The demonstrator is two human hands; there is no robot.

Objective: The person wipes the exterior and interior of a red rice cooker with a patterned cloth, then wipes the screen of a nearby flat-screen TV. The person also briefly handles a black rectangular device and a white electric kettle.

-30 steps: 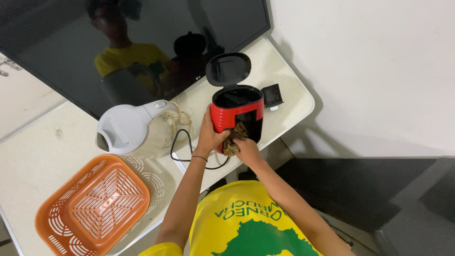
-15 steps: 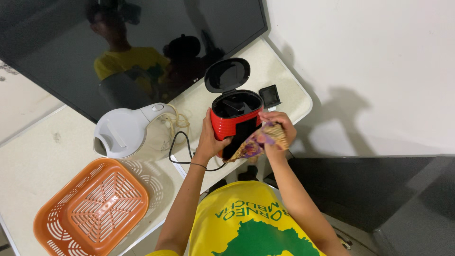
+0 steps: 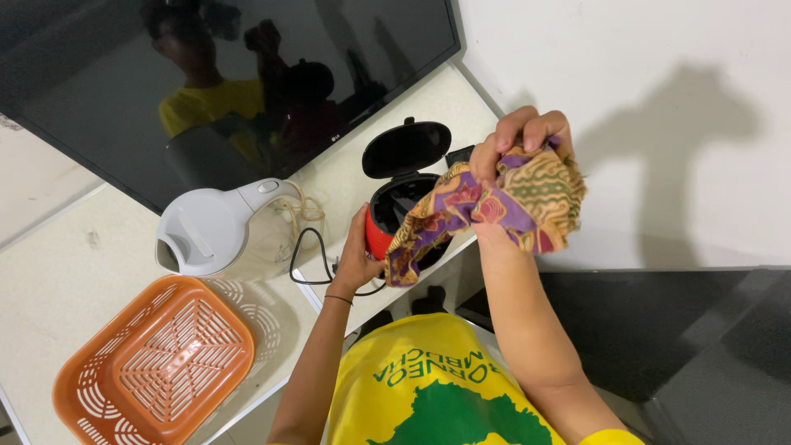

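Right hand (image 3: 523, 136) was closed tight on a bunched, patterned purple-and-yellow cloth (image 3: 494, 206), lifted clear above the small red round appliance with black hinged lid open (image 3: 395, 206); the cloth's tail hung at the rim. Left hand (image 3: 356, 264) cupped the appliance's red side at its 8 o'clock, steadying it on the white bench (image 3: 74, 272). Step judged: wiping out the pot. White kettle (image 3: 206, 231) and orange slotted plastic basket (image 3: 156, 371) stood toward 9 o'clock. A further pass would need the cloth fed back inside.

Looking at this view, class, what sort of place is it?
Probably a room in a home: a flat-screen television leans against the wall, and a white electric kettle and orange plastic basket sit on white tables.
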